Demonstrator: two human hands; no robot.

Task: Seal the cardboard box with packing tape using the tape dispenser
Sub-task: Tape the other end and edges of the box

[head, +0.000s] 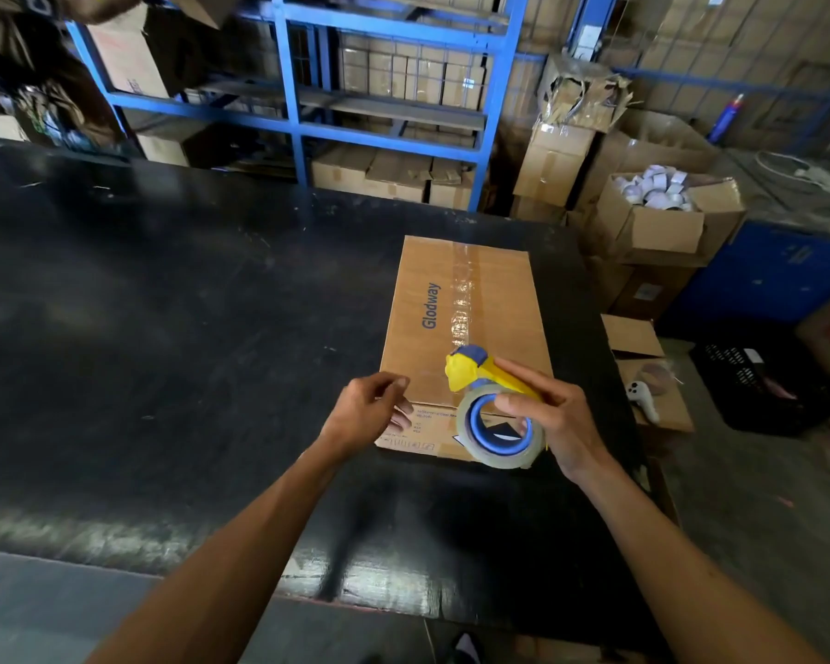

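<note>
Cardboard box [466, 328] taped; right hand [554, 424] holds tape dispenser [492, 404].

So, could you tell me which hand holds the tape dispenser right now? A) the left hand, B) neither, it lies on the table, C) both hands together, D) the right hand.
D: the right hand grips the tape dispenser over the near end of the box, while the left hand rests at the box's near edge, apart from the dispenser.

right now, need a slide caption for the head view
Right hand holds tape dispenser at near edge of taped cardboard box; left hand steadies it.
</note>
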